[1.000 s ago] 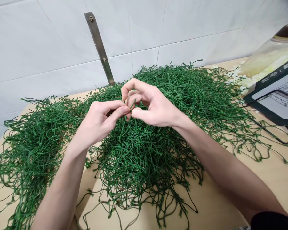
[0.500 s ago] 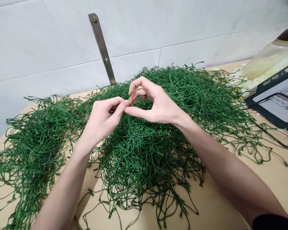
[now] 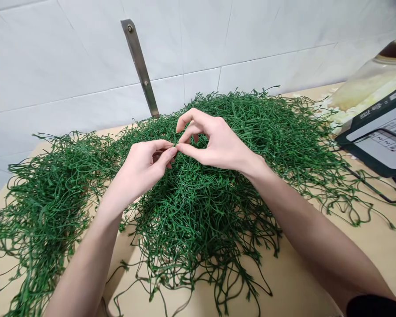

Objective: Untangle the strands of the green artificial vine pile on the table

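Note:
Above a large tangled heap of green artificial stems [image 3: 211, 193], my two hands meet at their fingertips. My left hand [image 3: 148, 163] is closed, pinching what looks like a tiny bit of a thin green strand between thumb and index finger. Coming from the right, my right hand [image 3: 214, 141] brings its thumb tip against that same spot, with the fingers bent over it. Its index finger arches apart from the thumb. Whatever the right fingertips grip is too small and covered to make out. Many stems end in small leafy tips.
A second green pile [image 3: 49, 198] spreads over the left of the wooden table [image 3: 300, 273]. Against the tiled wall [image 3: 86, 53] stands a metal strip [image 3: 140, 68] with bolts. At right are a dark-framed labelled panel [image 3: 383, 132], a clear container [image 3: 359, 92] and a black wire frame [image 3: 379, 193].
My right thumb has moved in to touch the left fingertips, and the right fingers have shifted. The thin strand seen between the hands is now mostly covered. The piles look unchanged.

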`<act>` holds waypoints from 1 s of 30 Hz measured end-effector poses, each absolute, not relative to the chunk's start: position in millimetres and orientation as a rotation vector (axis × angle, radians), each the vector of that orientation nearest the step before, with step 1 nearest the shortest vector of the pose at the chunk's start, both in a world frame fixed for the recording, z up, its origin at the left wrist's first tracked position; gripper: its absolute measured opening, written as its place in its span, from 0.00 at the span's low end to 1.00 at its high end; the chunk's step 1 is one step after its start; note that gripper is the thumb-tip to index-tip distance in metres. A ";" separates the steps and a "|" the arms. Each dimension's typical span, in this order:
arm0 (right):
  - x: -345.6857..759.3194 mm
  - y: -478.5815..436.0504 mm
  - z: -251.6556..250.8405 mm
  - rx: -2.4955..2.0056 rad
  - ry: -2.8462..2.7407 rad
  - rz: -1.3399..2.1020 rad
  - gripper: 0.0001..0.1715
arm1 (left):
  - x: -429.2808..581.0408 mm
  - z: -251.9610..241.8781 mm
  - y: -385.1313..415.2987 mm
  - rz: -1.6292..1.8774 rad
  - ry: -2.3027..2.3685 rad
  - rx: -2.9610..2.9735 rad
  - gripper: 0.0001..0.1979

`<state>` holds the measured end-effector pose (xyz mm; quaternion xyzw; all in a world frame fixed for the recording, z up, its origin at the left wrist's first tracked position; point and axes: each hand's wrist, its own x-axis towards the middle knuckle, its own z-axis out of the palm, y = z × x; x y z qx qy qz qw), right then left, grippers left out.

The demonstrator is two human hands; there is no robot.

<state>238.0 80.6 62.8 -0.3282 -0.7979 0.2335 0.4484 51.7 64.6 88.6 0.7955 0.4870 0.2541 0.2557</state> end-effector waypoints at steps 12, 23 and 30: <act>232.5 75.2 67.2 -0.920 -1.908 0.728 0.13 | 63.2 61.0 58.4 1.178 1.209 2.177 0.10; 226.6 53.4 71.3 -0.788 -2.323 0.204 0.21 | 61.6 26.0 20.0 1.450 1.348 2.159 0.12; 228.3 37.5 76.1 -0.615 -2.272 0.248 0.16 | 59.5 27.2 7.3 1.674 1.304 2.276 0.06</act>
